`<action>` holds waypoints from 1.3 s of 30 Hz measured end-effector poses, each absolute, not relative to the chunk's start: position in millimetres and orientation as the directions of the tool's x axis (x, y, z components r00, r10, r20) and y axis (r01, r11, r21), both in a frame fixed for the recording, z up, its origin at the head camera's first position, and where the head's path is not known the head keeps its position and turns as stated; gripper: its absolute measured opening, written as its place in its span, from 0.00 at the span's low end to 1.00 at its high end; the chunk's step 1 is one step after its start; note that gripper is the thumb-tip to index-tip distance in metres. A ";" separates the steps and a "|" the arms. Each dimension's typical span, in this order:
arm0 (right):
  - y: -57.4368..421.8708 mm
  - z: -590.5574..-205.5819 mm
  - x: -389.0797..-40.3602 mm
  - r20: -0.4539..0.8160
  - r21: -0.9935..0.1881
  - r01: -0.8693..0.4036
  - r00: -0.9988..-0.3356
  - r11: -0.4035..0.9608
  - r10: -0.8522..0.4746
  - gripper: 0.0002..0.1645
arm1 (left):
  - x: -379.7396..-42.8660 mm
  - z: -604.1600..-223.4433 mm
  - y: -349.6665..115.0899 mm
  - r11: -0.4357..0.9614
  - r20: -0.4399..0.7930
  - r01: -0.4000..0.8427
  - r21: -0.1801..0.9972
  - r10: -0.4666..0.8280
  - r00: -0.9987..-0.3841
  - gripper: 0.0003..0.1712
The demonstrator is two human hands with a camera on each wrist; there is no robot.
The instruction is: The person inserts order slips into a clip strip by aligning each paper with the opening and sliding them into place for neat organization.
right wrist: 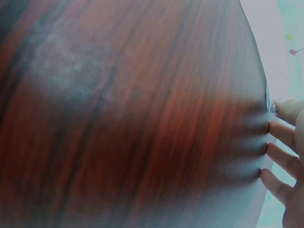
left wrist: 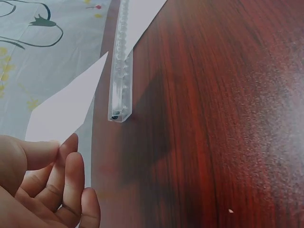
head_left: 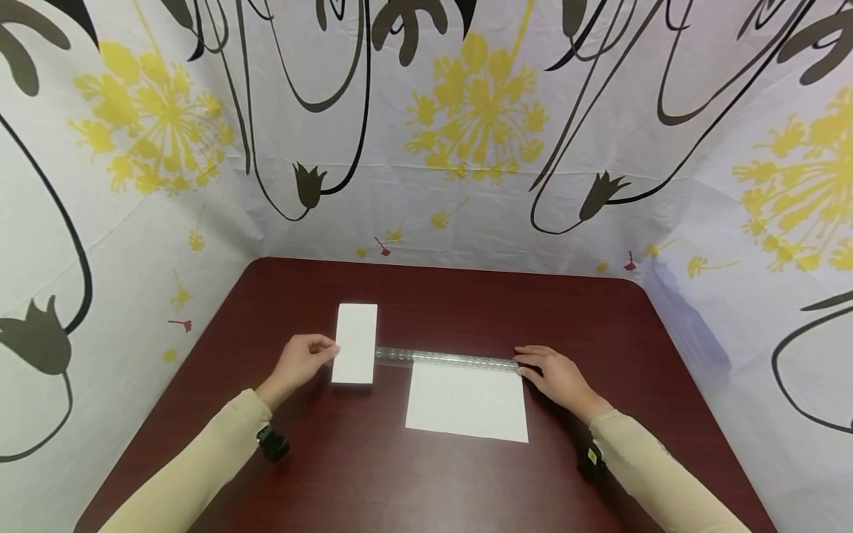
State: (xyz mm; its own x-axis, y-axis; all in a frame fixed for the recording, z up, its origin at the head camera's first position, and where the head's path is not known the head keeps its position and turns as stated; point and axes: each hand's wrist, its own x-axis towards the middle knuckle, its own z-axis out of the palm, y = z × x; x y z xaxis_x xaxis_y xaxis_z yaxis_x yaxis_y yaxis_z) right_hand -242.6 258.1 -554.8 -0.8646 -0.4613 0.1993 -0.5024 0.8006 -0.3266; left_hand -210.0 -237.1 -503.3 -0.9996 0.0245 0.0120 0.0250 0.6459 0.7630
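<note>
My left hand [head_left: 303, 363] pinches the left edge of a white sheet of paper [head_left: 355, 344] between thumb and fingers. In the left wrist view the sheet [left wrist: 71, 102] is tilted and held above the table. A long clear plastic strip [head_left: 453, 360], box-shaped and ribbed inside, lies across the table, its left end near the held sheet. It runs along the top edge of a second white sheet [head_left: 466, 403], which lies flat. At the strip's right end is my right hand [head_left: 556, 377]. Its thumb [right wrist: 287, 110] touches the strip's end, and the other fingertips are spread on the tabletop.
The dark red wooden table [head_left: 373, 481] has rounded far corners. A patterned white cloth [head_left: 466, 215] with yellow flowers hangs behind and beside it. Each wrist wears a small black device, one of them a camera [head_left: 273, 444] on the left wrist.
</note>
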 end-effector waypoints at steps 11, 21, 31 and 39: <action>258.2 -555.8 -243.7 0.204 -0.325 -0.500 -0.866 0.803 -0.456 0.20 | -198.5 -509.1 -244.0 0.670 -0.106 -0.093 0.737 -0.021 -0.994 0.13; 258.8 -556.6 -243.9 0.218 -0.322 -0.508 -0.861 0.799 -0.460 0.21 | -185.3 -515.9 -244.6 0.683 -0.192 -0.152 0.714 -0.018 -0.981 0.11; 258.8 -556.1 -244.5 0.213 -0.319 -0.508 -0.861 0.800 -0.462 0.21 | -180.0 -517.7 -245.3 0.697 -0.216 -0.163 0.698 -0.012 -0.976 0.09; 258.8 -556.2 -243.9 0.216 -0.314 -0.510 -0.860 0.801 -0.463 0.21 | -179.8 -521.4 -245.5 0.703 -0.260 -0.197 0.684 -0.018 -0.965 0.09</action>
State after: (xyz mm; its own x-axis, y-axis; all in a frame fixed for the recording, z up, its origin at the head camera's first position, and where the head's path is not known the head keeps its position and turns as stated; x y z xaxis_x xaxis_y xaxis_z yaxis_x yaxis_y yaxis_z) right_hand -243.9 258.8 -556.2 -0.8596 -0.4628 0.2164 -0.5101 0.8008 -0.3138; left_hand -179.8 -245.5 -521.4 -0.9655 -0.0177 -0.2600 -0.1970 0.7027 0.6837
